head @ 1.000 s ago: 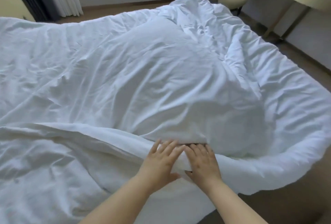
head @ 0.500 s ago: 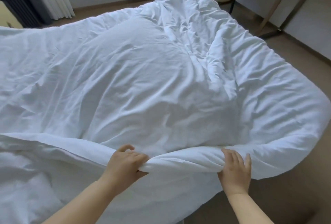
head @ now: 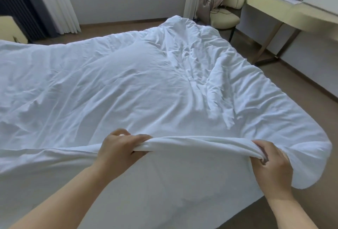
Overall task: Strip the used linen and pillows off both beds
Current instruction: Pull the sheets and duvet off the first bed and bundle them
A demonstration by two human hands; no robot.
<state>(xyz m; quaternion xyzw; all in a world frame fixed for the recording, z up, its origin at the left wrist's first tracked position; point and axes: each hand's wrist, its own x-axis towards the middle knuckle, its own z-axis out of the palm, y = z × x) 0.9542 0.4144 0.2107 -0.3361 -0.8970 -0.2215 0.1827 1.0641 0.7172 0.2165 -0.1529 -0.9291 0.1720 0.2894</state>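
Both hands are grabbing the near edge of the white duvet (head: 146, 86) spread over the bed: left hand (head: 118, 148) bunching it, right hand (head: 270, 163) clenched on the fold. Its left side runs out of frame, and whatever's underneath is totally hidden.

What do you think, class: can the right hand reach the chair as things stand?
Probably not: the right hand grips the duvet near the person, and the chair stands past the duvet's far corner.
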